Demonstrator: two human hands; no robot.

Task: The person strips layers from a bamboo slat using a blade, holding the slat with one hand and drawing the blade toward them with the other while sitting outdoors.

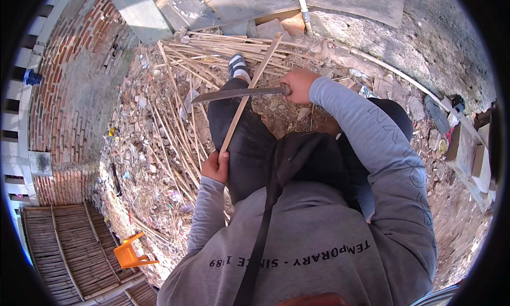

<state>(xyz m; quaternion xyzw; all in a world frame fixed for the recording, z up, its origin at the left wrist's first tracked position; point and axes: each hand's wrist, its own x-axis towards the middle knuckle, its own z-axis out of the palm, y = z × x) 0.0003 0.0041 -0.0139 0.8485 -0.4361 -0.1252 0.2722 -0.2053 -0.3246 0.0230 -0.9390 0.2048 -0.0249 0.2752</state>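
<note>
My left hand point(215, 167) is closed round the near end of a long, flat bamboo strip point(237, 119). The strip slants away over my left leg, its far end up by the pile of strips. In my right hand point(300, 85) is the handle of a machete point(234, 94); its dark blade points left and lies across the strip near the middle. Blade and strip appear to touch, though I cannot tell whether the edge bites in. Both hands are in front of my body, above my dark trousers point(247, 147).
Many bamboo strips point(212, 54) lie piled beyond my sandalled foot point(238, 67) and along the left, over ground strewn with chips and litter. A brick wall point(74, 93) stands left, with an orange plastic chair point(130, 252) lower left. A pale pipe point(382, 67) runs along the right wall.
</note>
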